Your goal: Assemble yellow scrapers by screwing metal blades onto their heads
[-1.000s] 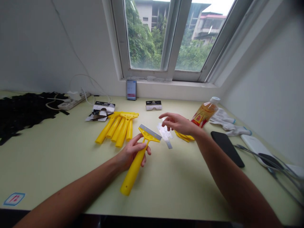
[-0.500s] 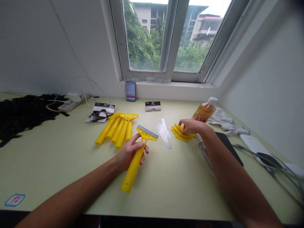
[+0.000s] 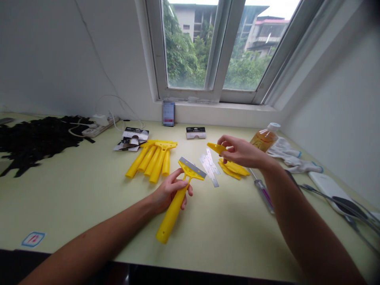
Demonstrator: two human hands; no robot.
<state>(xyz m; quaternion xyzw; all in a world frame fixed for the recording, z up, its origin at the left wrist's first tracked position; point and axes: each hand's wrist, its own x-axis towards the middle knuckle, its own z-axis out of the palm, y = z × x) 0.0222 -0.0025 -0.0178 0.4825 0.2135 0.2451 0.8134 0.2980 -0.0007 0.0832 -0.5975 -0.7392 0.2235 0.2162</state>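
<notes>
My left hand (image 3: 172, 190) is closed round the neck of a yellow scraper (image 3: 172, 213), whose head carries a grey metal blade (image 3: 192, 168). Between the thumb and fingers of my right hand (image 3: 239, 151) is a flat yellow plastic cover piece (image 3: 216, 148), lifted over the table. Below it lies a small pile of similar yellow pieces (image 3: 234, 169). Several loose metal blades (image 3: 210, 168) lie beside that pile, to its left. Further left, several yellow scraper handles (image 3: 156, 166) rest side by side.
A screwdriver (image 3: 264, 196) lies by my right forearm, with a drink bottle (image 3: 265, 137) and white gloves (image 3: 292, 156) behind. Cardboard packaging (image 3: 135, 134), a power strip (image 3: 99, 128) and black strips (image 3: 44, 138) are at the left. A phone (image 3: 168, 113) leans by the window.
My right hand has risen from the yellow pile and moved left with one cover piece in its fingers. My left hand keeps its hold on the scraper. The view has shifted slightly.
</notes>
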